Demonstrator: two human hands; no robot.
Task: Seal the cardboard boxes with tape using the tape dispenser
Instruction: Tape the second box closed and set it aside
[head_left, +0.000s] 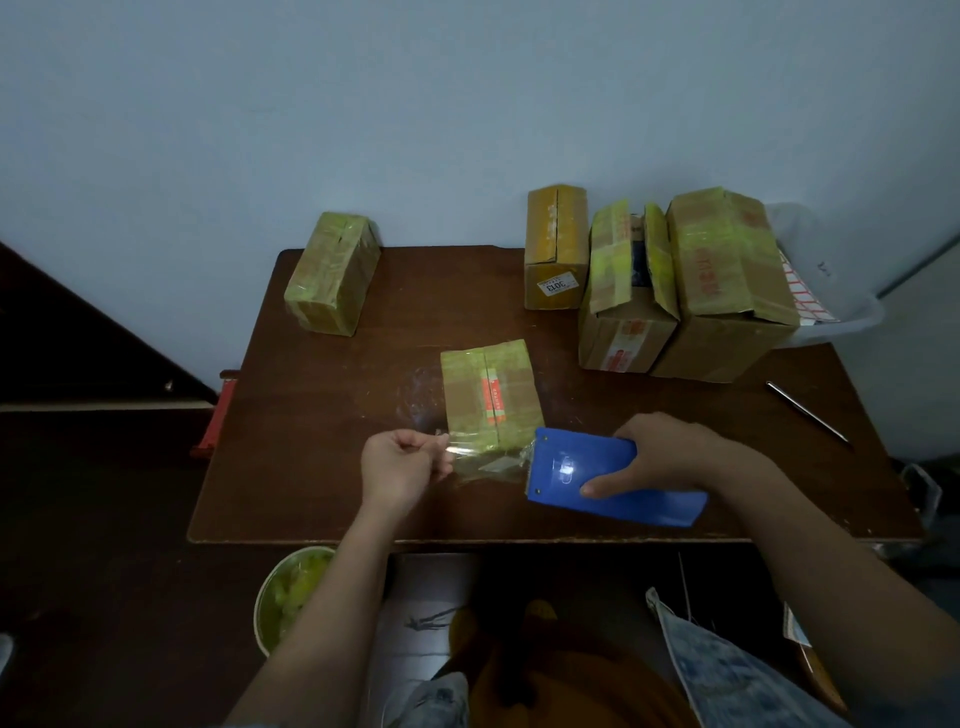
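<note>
The right hand (670, 457) wraps around a blue tape dispenser (602, 478), thumb along its near side and fingers curled over the far edge, holding it low over the front of the surface (332, 395). The left hand (400, 467) pinches the free end of a clear tape strip (483, 462) between thumb and curled fingers. The strip stretches between the two hands just in front of a small flat box (491, 395), probably so it stays taut and cannot fold onto itself before it is laid across the box's near edge.

That box lies centred and close to the person, within easy reach of both hands. Its brown cardboard is already crossed by glossy, yellowish bands of tape, with an orange label along the middle seam. The tape is thin, shiny and slightly wrinkled where it leaves the dispenser. The dispenser looks like smooth, hard plastic, a flat rectangular shell with rivets at its front corners.

A wrapped box (332, 273) sits apart at the far left, seemingly set aside as finished. At the far right stand a narrow upright box (556, 249), an open box (626, 306) with its flaps raised, and a large box (727, 280), likely waiting their turn. A thin metal rod (805, 410) lies on the right edge of the dark, polished wooden surface. Below the front edge stands a bucket (291, 597) holding crumpled yellowish scraps.
</note>
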